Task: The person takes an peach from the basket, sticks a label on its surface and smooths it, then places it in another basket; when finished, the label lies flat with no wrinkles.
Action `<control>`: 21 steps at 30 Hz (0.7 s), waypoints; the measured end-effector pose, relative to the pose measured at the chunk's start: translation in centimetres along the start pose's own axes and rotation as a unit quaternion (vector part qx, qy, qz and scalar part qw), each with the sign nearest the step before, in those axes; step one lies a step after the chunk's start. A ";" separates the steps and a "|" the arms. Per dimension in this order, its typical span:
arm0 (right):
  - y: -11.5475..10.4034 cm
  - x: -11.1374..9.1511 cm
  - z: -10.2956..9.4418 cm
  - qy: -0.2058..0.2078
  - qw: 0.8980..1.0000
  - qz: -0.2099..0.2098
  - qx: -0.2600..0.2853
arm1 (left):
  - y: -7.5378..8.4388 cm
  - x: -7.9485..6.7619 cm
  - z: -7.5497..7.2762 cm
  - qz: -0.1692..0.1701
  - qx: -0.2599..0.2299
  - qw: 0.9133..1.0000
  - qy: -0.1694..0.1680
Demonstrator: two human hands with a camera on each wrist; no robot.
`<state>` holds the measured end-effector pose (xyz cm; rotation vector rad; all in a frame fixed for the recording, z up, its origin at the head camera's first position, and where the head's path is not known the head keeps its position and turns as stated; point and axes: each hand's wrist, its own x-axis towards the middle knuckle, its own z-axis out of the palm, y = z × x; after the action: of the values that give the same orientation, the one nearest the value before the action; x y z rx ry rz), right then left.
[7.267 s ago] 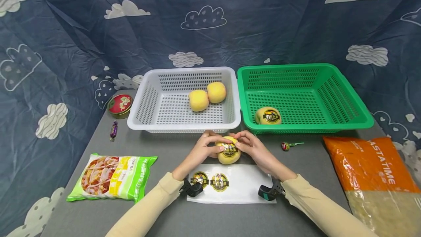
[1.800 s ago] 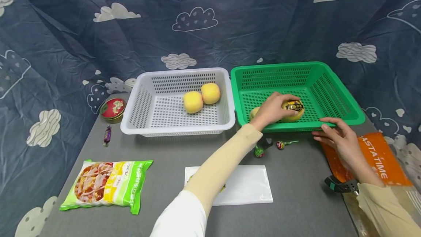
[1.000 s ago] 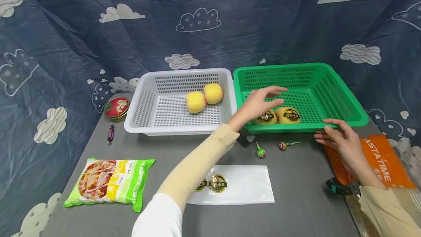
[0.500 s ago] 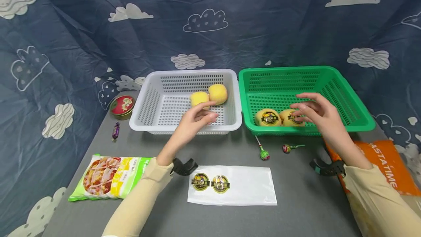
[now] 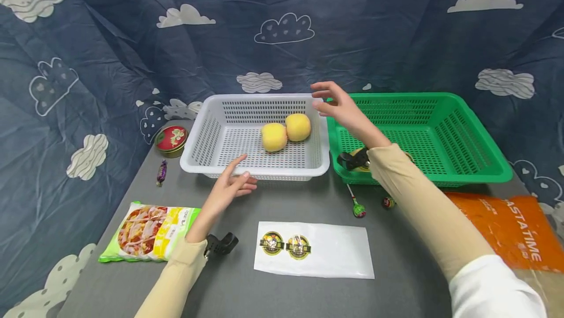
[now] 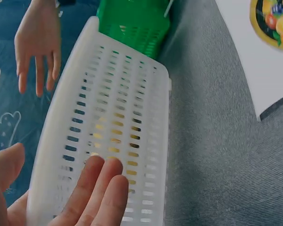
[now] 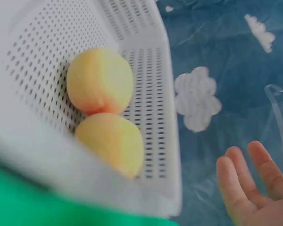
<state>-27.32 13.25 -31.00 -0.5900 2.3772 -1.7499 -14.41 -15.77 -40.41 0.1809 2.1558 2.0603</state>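
My left hand (image 5: 224,188) holds nothing at the front rim of the white basket (image 5: 291,173), its fingers spread. In the left wrist view, its fingers (image 6: 114,195) overlap the basket's slotted front wall. My right hand (image 5: 341,107) is raised over the back, where the two baskets meet, with loose fingers and nothing in them. Two plain yellow peach-like fruits, one nearer (image 5: 274,137) and one farther (image 5: 298,127), lie together in the white basket. Inside the green basket (image 5: 440,179), the labelled fruits are mostly hidden by my right wrist.
A white sheet (image 5: 339,249) with two round stickers lies in front. Two lollipops, one green (image 5: 359,209), one red (image 5: 387,203), lie below the green basket. Left are a food bag (image 5: 145,232), wrapped candy (image 5: 161,173) and red tin (image 5: 172,139); right, an orange pasta bag (image 5: 498,225).
The labelled fruit held in both hands earlier went into the green basket with my left hand, which let go. That hand has drawn back left; my right hand has swung left towards the white basket.
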 end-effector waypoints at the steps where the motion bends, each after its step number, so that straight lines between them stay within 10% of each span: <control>1: 0.2 0.8 0.6 0.000 1.000 0.011 0.000 | -0.1 0.2 0.0 0.003 0.003 1.000 0.007; 15: 4.1 5.9 6.3 0.015 0.983 0.183 0.000 | -0.9 0.9 0.4 0.024 0.011 0.998 0.061; 21: 4.3 5.7 7.7 -0.030 0.971 0.220 -0.090 | -1.1 0.9 0.4 0.024 0.032 0.997 0.064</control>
<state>-30.96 5.24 -36.78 -0.1124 2.4023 -1.3216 -15.23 -15.23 -41.57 0.1115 2.3158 2.0840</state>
